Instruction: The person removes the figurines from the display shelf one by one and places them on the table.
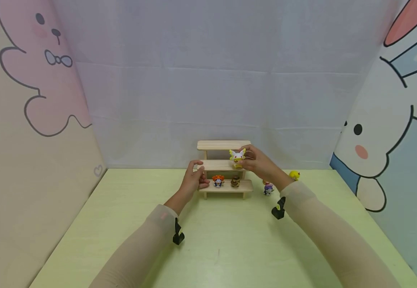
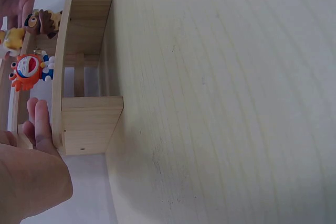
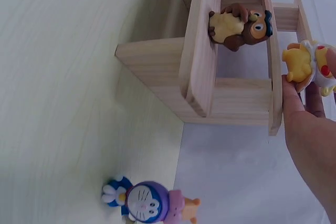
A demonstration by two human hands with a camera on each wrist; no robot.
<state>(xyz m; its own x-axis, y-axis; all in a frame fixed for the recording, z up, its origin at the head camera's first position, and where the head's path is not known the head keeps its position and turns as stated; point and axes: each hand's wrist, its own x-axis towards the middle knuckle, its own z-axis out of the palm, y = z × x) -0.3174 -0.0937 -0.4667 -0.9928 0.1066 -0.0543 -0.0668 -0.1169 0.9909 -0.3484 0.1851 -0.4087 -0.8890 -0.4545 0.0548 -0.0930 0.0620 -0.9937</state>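
A small three-tier wooden display shelf [image 1: 226,185] stands near the back wall. My right hand [image 1: 258,163] pinches a yellow figurine with a white eared hood [image 1: 236,157] at the right part of the middle tier. In the right wrist view the figurine [image 3: 300,62] has its feet close to that tier's board. At the shelf's left end, my left hand [image 1: 193,181] grips the middle tier, its lower fingers curled beside the bottom tier. On the bottom tier stand a blue-and-white cat figurine in an orange crab hat [image 1: 218,181] and a brown owl figurine [image 1: 235,182].
Right of the shelf, a blue cat figurine with a purple head covering [image 1: 268,189] stands on the pale wooden table [image 1: 208,248]. A yellow figurine [image 1: 294,175] sits farther right, partly behind my right forearm. Cartoon-printed walls flank the table.
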